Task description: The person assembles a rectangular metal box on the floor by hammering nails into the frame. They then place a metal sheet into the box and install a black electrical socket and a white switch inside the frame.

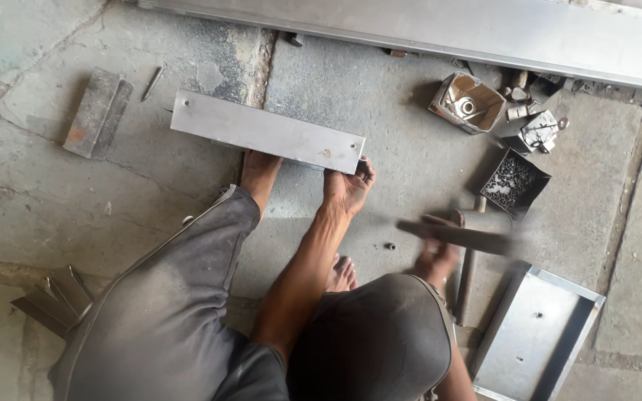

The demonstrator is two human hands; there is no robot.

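A short flat steel channel (265, 132) lies on the concrete floor in front of me. My left hand (347, 186) grips its near right corner, fingers curled over the edge. My bare foot (259, 172) touches the channel's near edge, left of that hand. My right hand (436, 260) is closed on the handle of a hammer (458, 236), which is blurred by motion and hangs above the floor to the right of the channel. My knees and dark trousers fill the bottom of the view.
A long steel beam (484, 33) runs along the top. Near it stand an open cardboard box (468, 102) of fittings and a black box of small screws (514, 182). A shallow metal tray (536, 334) lies lower right, a metal block (98, 111) upper left, angle offcuts (53, 297) lower left.
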